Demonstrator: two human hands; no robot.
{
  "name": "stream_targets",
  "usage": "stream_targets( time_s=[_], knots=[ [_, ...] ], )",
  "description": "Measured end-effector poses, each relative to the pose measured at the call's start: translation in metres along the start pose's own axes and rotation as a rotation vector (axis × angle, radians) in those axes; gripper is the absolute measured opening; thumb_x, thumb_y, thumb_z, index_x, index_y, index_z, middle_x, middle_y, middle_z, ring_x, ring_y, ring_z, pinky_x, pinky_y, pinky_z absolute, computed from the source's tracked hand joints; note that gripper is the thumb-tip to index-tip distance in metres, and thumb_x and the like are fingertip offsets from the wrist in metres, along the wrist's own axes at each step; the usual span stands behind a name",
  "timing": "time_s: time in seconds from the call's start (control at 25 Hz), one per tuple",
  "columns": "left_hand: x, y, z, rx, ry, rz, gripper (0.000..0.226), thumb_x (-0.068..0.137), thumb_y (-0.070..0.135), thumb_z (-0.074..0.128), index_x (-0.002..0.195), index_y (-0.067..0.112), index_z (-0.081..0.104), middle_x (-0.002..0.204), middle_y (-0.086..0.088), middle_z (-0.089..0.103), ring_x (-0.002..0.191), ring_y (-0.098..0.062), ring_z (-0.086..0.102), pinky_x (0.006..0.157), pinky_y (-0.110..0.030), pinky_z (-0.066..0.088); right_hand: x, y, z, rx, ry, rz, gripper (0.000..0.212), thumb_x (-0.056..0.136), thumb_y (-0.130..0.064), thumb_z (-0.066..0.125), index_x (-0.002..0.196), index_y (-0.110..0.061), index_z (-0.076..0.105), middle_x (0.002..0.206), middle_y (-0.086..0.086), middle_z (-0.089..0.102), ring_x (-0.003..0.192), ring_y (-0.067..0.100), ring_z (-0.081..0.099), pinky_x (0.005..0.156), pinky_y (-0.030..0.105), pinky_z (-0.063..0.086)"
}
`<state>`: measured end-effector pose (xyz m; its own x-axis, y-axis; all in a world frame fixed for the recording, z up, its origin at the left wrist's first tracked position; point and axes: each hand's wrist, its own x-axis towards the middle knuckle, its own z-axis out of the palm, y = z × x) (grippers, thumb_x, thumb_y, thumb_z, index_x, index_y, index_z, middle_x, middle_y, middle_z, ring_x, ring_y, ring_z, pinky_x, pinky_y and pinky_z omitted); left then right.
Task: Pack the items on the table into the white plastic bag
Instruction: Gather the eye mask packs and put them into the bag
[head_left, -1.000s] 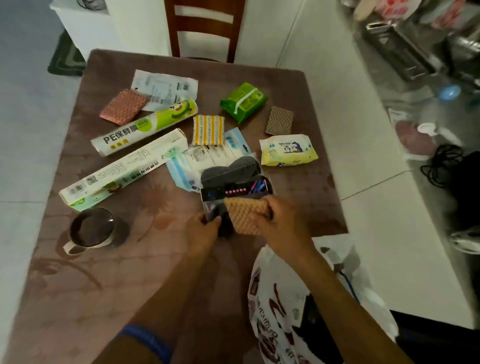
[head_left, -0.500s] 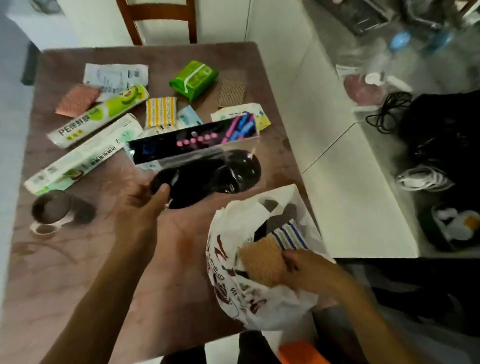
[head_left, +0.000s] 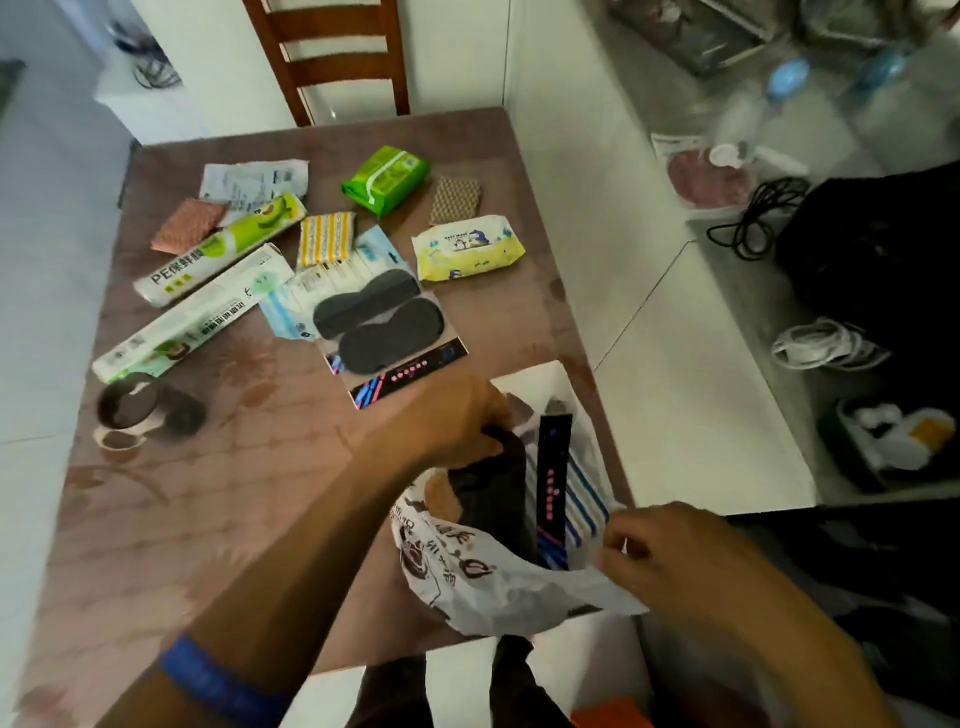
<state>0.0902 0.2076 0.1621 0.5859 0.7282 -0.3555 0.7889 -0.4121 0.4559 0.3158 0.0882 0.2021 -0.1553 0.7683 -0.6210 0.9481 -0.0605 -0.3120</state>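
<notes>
My left hand (head_left: 452, 421) is closed on the top of a dark eye-mask pack (head_left: 498, 499) and is feeding it down into the white plastic bag (head_left: 467, 577), with the pack's black card strip standing upright inside the mouth beside something blue-and-white striped. My right hand (head_left: 675, 561) pinches the near rim of the bag and pulls it toward me, so the opening stays wide. A waffle-patterned tan item shows just inside the bag on the left, so I judge the packing is under way but far from done. The bag hangs at the near right corner of the table (head_left: 234, 519), half over the edge. Out from there, a second eye-mask pack (head_left: 384, 332) lies nearest the bag, resting partly on a blue-edged packet. Beyond it are the yellow wipes pouch (head_left: 467, 247), the green tissue pack (head_left: 387, 176), a brown patterned pad (head_left: 456, 198), a yellow striped sponge (head_left: 326, 240), two cling-film boxes (head_left: 208, 291), a pink pad and a white sachet at the far left. A metal cup (head_left: 130, 408) stands near the left edge. For the next move, I think I should let the pack drop fully, keep my right hand's hold on the rim, and reach my left hand to the second eye-mask pack.
</notes>
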Motion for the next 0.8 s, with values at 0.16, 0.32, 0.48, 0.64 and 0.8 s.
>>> stream_targets(
  time_s=[0.16,0.32,0.48,0.64,0.8],
  knots=[
    [0.004,0.001,0.045,0.151,-0.035,-0.09,0.036,0.078,0.028,0.072,0.113,0.028,0.065,0.105,0.0,0.068,0.099,-0.021,0.063,0.083,-0.034,0.049,0.009,-0.014,-0.014,0.155,0.249,-0.067,0.03,0.088,-0.055,0.049,0.107,-0.036,0.062,0.1,-0.017,0.064,0.077,0.004,0.057,0.068,0.007,0.039],
    [-0.019,-0.011,0.043,-0.199,0.421,-0.134,0.025,0.088,0.035,0.061,0.112,0.028,0.064,0.114,0.004,0.066,0.102,-0.014,0.058,0.085,-0.025,0.043,0.04,-0.052,-0.027,0.294,0.433,-0.197,0.039,0.083,-0.051,0.05,0.111,-0.027,0.064,0.104,-0.012,0.063,0.091,0.012,0.061,0.077,0.014,0.043],
    [-0.036,-0.085,0.028,-0.321,0.681,-0.333,0.029,0.088,0.027,0.062,0.116,0.021,0.065,0.116,-0.002,0.067,0.104,-0.018,0.059,0.092,-0.033,0.048,0.104,-0.131,-0.04,0.365,0.371,-0.349,0.027,0.089,-0.037,0.063,0.115,-0.032,0.059,0.11,-0.021,0.058,0.102,0.009,0.054,0.085,0.02,0.048],
    [-0.011,-0.202,0.027,-0.319,0.699,-0.588,0.035,0.086,0.019,0.061,0.121,0.017,0.061,0.119,-0.01,0.065,0.107,-0.028,0.058,0.092,-0.043,0.048,0.228,-0.203,-0.031,0.08,0.342,-0.475,0.04,0.086,-0.026,0.066,0.126,-0.023,0.058,0.124,-0.001,0.062,0.112,0.02,0.054,0.09,0.028,0.045],
    [0.04,-0.282,0.02,-0.112,0.472,-0.584,0.041,0.087,0.023,0.054,0.127,0.015,0.05,0.13,-0.011,0.053,0.113,-0.033,0.05,0.089,-0.048,0.046,0.352,-0.213,0.007,-0.2,0.134,-0.341,0.06,0.081,-0.019,0.064,0.138,-0.025,0.045,0.145,0.002,0.045,0.124,0.034,0.048,0.1,0.046,0.045]
  ],
)
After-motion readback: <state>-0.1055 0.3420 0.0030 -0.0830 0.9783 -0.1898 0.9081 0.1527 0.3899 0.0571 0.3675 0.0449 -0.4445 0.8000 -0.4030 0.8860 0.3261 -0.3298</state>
